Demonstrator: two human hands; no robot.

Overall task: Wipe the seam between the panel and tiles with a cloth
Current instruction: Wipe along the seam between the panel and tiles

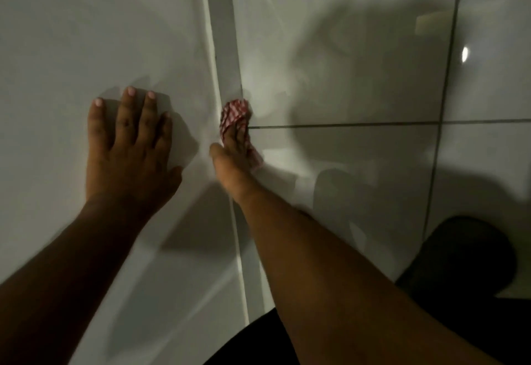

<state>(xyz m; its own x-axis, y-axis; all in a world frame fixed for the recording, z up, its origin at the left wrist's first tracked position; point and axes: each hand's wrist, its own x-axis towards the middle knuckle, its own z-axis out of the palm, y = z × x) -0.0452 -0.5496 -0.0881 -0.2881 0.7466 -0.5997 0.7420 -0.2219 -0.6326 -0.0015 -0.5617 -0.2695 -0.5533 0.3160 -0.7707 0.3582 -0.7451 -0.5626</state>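
Head view: right hand (234,157) presses checked cloth (234,111) on unmarked seam (227,71).

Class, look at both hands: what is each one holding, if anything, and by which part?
The right hand presses a red checked cloth against the seam, fingers over its middle. The left hand holds nothing; it lies flat on the panel.

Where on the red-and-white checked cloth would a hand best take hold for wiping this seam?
Best around the bunched middle of the red-and-white checked cloth, coming from below along the seam, much as the right hand does now. That leaves the loose upper end free at the grey strip between the white panel and the glossy tiles. The left hand lies flat on the panel.
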